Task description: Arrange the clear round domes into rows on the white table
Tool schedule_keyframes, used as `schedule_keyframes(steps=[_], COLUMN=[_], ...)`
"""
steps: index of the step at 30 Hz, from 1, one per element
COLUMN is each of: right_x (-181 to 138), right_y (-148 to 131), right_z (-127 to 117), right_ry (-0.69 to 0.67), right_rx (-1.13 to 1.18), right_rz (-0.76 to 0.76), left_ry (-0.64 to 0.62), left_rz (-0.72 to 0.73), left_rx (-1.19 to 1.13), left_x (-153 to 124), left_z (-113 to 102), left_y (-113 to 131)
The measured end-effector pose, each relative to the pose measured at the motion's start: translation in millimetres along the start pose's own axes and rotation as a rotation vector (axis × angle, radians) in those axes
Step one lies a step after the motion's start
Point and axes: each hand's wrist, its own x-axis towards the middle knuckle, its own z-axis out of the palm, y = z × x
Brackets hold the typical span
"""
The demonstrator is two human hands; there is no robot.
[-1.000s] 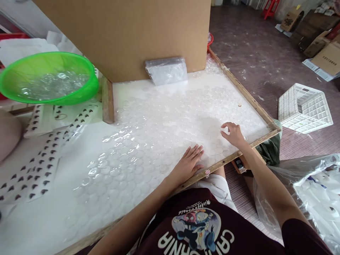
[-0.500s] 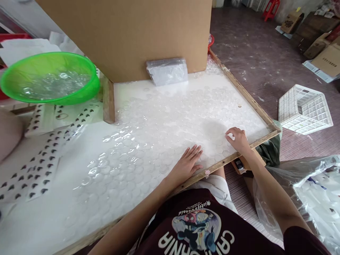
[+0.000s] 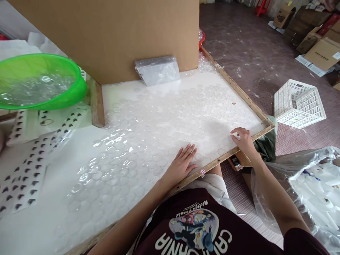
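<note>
A white board with a wooden frame (image 3: 240, 90) is covered with several clear round discs (image 3: 148, 131) laid flat. My left hand (image 3: 182, 163) lies flat on the discs near the front edge, fingers stretched out. My right hand (image 3: 244, 140) rests at the board's front right corner, fingers curled down onto the discs near the frame; whether it holds one I cannot tell. A green basin (image 3: 39, 81) at the far left holds more clear discs.
A large cardboard box (image 3: 114, 35) stands on the back of the board with a clear plastic packet (image 3: 157, 70) against it. Sheets of black heart stickers (image 3: 29, 163) lie at left. A white plastic crate (image 3: 299, 103) and a plastic bag (image 3: 313, 184) lie at right.
My right hand has slid back toward the board's front right corner. The left hand stays flat in place. The view has shifted slightly.
</note>
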Motion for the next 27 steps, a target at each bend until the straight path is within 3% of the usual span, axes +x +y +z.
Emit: schedule_keyframes(steps=[5,12,27], right_x=[10.8,12.0,8.0], right_y=[-14.7,-26.0,-29.1], right_z=[19.8,24.5,18.7], right_ry=[-0.116,-0.171,-0.129], right_rx=[-0.085,-0.089,-0.089], right_rz=[-0.069,-0.101,-0.079], left_ry=[0.011,0.016,0.001], left_rz=[-0.032,-0.053,-0.062], left_rx=[0.006,0.0,-0.043], left_x=[-4.1,-9.9,-8.2], left_z=[-6.8,-5.8,-4.4], left_y=[0.9,0.0,1.3])
